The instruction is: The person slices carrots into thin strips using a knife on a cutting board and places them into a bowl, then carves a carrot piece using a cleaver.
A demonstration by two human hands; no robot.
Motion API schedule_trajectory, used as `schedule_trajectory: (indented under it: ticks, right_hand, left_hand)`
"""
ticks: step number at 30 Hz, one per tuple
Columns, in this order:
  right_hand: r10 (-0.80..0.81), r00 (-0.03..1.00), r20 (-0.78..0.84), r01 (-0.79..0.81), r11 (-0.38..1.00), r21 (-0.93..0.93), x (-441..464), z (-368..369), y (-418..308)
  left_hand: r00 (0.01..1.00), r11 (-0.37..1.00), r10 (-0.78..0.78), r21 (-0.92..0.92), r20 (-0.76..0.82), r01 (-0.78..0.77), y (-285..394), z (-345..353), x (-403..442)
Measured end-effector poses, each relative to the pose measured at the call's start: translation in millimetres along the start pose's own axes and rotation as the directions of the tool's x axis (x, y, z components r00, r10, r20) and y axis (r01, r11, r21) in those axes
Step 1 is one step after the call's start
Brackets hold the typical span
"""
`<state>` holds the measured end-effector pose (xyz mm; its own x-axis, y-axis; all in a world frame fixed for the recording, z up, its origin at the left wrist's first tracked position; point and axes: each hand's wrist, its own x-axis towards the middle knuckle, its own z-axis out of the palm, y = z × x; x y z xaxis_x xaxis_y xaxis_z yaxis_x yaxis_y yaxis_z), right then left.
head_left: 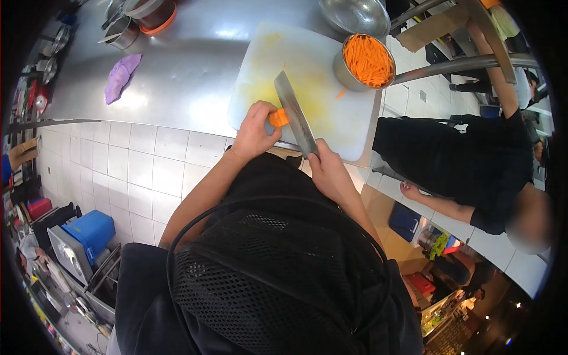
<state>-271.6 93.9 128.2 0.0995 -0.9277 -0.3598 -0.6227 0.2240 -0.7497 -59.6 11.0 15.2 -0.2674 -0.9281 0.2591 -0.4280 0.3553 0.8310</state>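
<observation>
My left hand (256, 131) grips a short piece of carrot (278, 118) at the near edge of a white cutting board (260, 65). In my right hand (333, 171) is a cleaver (295, 112), held by its handle, which my fingers hide. The broad blade points away from me, right beside the carrot piece; whether it touches the carrot I cannot tell. Yellowish stains and a few orange scraps mark the board. At its far right corner stands a metal bowl (346, 77) heaped with carrot strips (368, 60).
A purple cloth (122, 78) lies on the steel table (183, 89), with metal pots (123, 32) behind it. An empty-looking steel bowl (355, 15) stands beyond the board. To the right, past a metal rail (449, 66), is a person in black (455, 148). A blue bin (90, 234) is at lower left.
</observation>
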Motion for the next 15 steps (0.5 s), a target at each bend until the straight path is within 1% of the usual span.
schedule_trajectory:
  ticks: [2,6,8,9,11,15]
  right_hand:
    - [-0.022,1.0,-0.004,0.022,0.998,-0.053,0.0,1.0,-2.3]
    - [-0.02,1.0,0.009,0.02,0.995,-0.093,-9.2,-0.6,-7.6]
    - [0.02,0.999,0.035,-0.015,0.987,-0.16,-13.8,-2.5,-8.1]
    - [0.021,0.999,0.035,-0.015,0.987,-0.16,-15.6,-2.3,-9.2]
    - [0.048,0.998,0.041,-0.034,0.961,-0.275,-17.1,-0.6,-11.8]
    - [0.035,0.998,0.042,-0.021,0.952,-0.304,-18.7,1.7,-8.4]
  left_hand:
    - [1.0,1.0,0.005,0.005,-0.003,-0.005,-0.1,0.5,0.0]
    - [1.0,1.0,0.014,0.005,0.005,-0.014,2.1,-2.2,0.5]
    - [1.0,1.0,0.007,-0.002,0.002,-0.007,0.6,-0.2,-0.4]
    - [1.0,1.0,0.0,-0.005,0.0,0.0,-0.1,-0.2,-0.5]
    - [1.0,1.0,-0.005,-0.007,0.016,0.006,-0.7,-1.4,0.5]
    - [1.0,1.0,0.006,-0.013,0.022,-0.006,-1.0,-2.2,1.1]
